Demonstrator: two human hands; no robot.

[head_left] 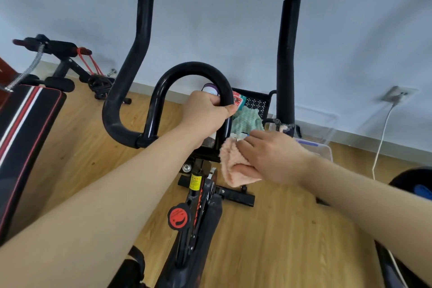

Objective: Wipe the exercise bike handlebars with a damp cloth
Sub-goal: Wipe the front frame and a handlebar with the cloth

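Black tubing forms the handlebars (149, 82): a central loop with two long horns rising either side. At the base of the loop's right leg, the right hand (268, 159) clutches a bunched peach-pink cloth (230, 161) and presses it against the bar, seemingly to rub that lower stretch. The left hand (205, 112) is clenched around the same leg higher up, probably to brace the bike against the wiping pressure. Below sits the red resistance knob (178, 216) on the frame. Behind the bars a black perforated basket (257, 104) holds a mint-green cloth (247, 119); wooden flooring (280, 229) spreads beneath, a weight bench (25, 119) to the left.
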